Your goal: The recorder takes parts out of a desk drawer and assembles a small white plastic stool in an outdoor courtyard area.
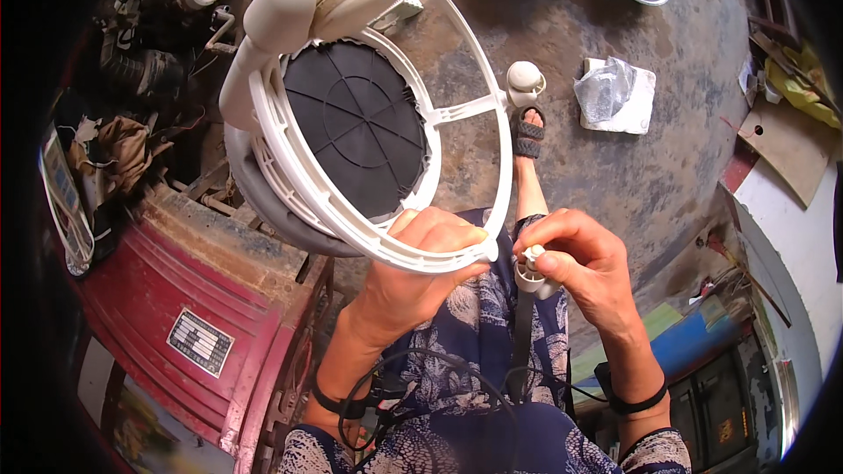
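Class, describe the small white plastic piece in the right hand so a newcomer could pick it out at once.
Start with the big white ring-shaped frame gripped by the left hand. Just right of its near end, the right hand pinches a small white plastic piece. Unlike the frame, it is tiny, with an open, ribbed round end.

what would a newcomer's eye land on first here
The large white plastic frame around a round dark panel, upper left of centre, dominates; the left hand holds its lower rim. Just right, the right hand pinches a small pale piece. At lower left, a red metal panel stands out.
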Action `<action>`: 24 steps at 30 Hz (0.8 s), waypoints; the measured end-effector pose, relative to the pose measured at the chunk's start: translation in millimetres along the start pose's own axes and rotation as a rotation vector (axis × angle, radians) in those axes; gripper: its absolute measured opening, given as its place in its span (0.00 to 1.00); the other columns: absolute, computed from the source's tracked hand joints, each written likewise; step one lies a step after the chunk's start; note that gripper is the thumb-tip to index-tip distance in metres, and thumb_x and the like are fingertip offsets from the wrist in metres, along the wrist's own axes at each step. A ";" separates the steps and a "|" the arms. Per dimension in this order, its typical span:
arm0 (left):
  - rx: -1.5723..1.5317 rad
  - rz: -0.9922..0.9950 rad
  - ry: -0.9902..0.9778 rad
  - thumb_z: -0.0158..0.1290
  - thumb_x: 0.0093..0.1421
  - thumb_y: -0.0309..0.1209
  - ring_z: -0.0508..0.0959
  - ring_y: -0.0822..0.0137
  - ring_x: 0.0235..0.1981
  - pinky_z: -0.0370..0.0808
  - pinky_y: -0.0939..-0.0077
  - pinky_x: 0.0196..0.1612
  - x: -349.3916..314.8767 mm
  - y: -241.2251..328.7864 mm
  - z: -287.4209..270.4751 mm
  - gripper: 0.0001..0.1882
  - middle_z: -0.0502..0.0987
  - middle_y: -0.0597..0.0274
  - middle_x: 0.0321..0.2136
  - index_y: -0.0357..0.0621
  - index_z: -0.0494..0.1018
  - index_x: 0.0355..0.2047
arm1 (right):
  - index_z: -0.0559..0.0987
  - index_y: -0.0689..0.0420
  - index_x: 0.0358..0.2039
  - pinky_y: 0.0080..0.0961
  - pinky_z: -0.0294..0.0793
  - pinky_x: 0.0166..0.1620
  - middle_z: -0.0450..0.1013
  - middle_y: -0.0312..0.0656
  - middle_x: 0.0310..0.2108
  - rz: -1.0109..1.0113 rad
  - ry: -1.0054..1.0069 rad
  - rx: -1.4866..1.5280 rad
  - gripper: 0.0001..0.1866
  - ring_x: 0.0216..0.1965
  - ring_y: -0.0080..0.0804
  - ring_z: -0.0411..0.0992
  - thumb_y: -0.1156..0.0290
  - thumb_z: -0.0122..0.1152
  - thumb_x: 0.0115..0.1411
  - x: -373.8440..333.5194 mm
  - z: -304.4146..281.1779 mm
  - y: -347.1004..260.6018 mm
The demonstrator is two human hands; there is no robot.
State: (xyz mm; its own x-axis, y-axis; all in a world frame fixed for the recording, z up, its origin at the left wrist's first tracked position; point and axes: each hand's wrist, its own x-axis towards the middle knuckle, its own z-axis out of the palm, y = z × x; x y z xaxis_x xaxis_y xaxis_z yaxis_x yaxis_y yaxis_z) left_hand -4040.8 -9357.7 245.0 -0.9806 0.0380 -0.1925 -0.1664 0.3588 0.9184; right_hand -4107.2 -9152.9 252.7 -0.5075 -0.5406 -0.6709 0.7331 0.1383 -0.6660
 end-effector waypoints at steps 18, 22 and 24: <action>-0.206 -0.186 -0.286 0.57 0.52 0.28 0.75 0.54 0.37 0.70 0.67 0.42 -14.0 6.7 1.7 0.12 0.73 0.52 0.36 0.37 0.73 0.37 | 0.74 0.62 0.30 0.19 0.68 0.34 0.71 0.34 0.27 0.044 -0.166 -0.484 0.10 0.30 0.17 0.67 0.71 0.65 0.53 5.3 1.9 -19.3; -0.359 -0.346 -0.412 0.58 0.53 0.31 0.74 0.61 0.38 0.70 0.71 0.42 -23.4 2.8 11.2 0.13 0.73 0.56 0.36 0.36 0.73 0.36 | 0.72 0.61 0.30 0.21 0.68 0.32 0.70 0.36 0.24 0.225 -0.275 -0.349 0.10 0.28 0.20 0.67 0.70 0.63 0.54 -3.9 -4.4 -7.9; -0.489 -0.439 -0.530 0.58 0.54 0.31 0.73 0.63 0.41 0.69 0.72 0.45 -30.2 1.3 19.4 0.15 0.72 0.56 0.38 0.37 0.72 0.39 | 0.74 0.61 0.30 0.18 0.68 0.35 0.71 0.33 0.25 0.331 -0.298 -0.307 0.09 0.31 0.18 0.68 0.72 0.64 0.53 -13.7 -8.7 0.7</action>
State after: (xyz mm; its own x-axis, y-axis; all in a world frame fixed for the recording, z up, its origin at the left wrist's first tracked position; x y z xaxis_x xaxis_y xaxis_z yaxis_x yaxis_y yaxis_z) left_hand -4009.4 -9340.3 245.4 -0.6582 0.4657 -0.5915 -0.6669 0.0038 0.7451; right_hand -4103.7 -9138.2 258.5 -0.0881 -0.6329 -0.7692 0.6436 0.5532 -0.5289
